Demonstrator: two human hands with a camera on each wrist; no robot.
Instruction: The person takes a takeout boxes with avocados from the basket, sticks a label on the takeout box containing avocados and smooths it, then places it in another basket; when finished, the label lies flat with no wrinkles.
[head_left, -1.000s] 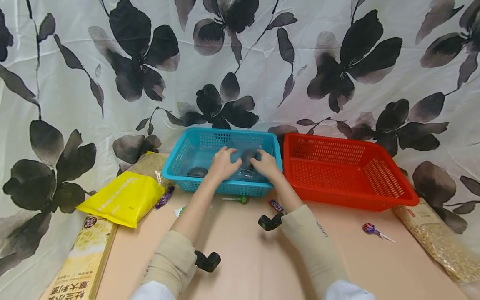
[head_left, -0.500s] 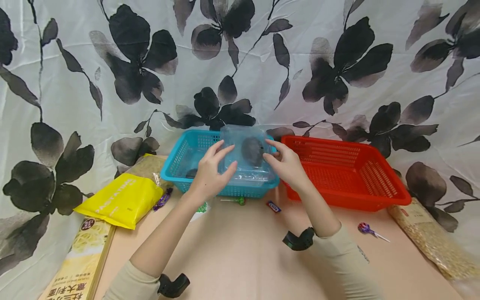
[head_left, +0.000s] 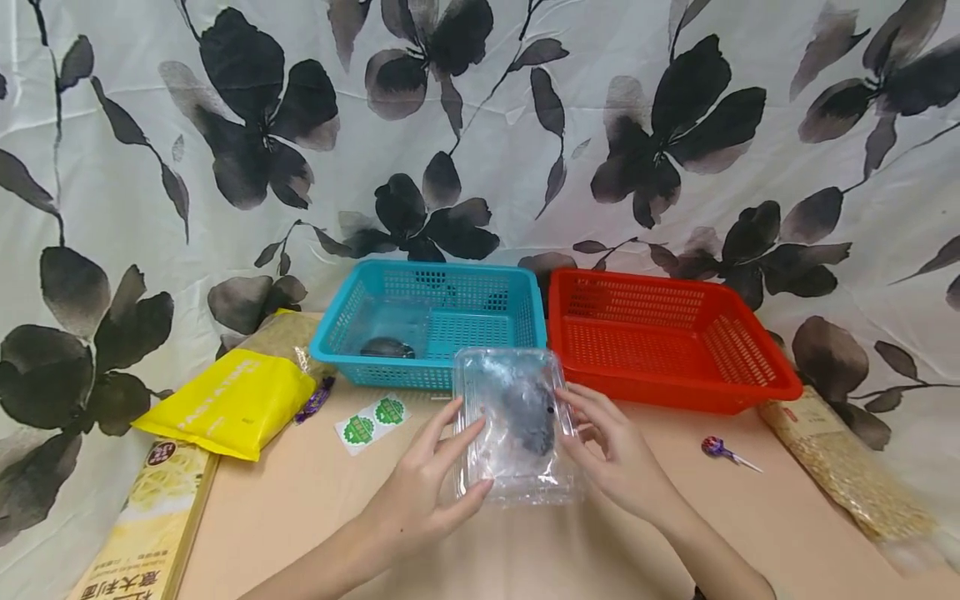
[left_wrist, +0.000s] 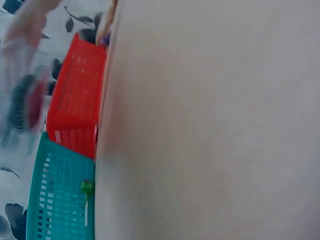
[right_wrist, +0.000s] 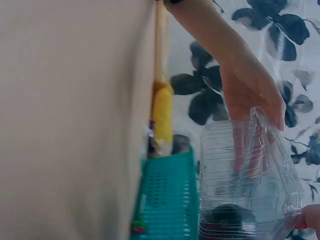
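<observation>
A clear plastic clamshell box [head_left: 510, 425] with a dark rounded item [head_left: 534, 417] inside is held above the table's front middle. My left hand [head_left: 423, 479] grips its left side, thumb on the near left part. My right hand [head_left: 618, 454] holds the right edge. In the right wrist view the box [right_wrist: 240, 175] shows ridged walls, with the left hand [right_wrist: 252, 90] against it; the dark item lies at its lower end. Behind it stands the blue basket [head_left: 427, 375], holding another clear box [head_left: 386, 321] with a dark item.
A red basket [head_left: 675, 387] stands beside the blue one. Around them lie a yellow bag [head_left: 232, 400], a pasta box [head_left: 150, 525], a bag of grains [head_left: 847, 467], green stickers [head_left: 372, 422], a purple-wrapped candy [head_left: 315, 400] and a lollipop [head_left: 723, 450]. A green lollipop [left_wrist: 87, 187] lies by the blue basket.
Both hands have lifted the clear box out of the blue basket and brought it back toward the body. The box left in the basket is now uncovered.
</observation>
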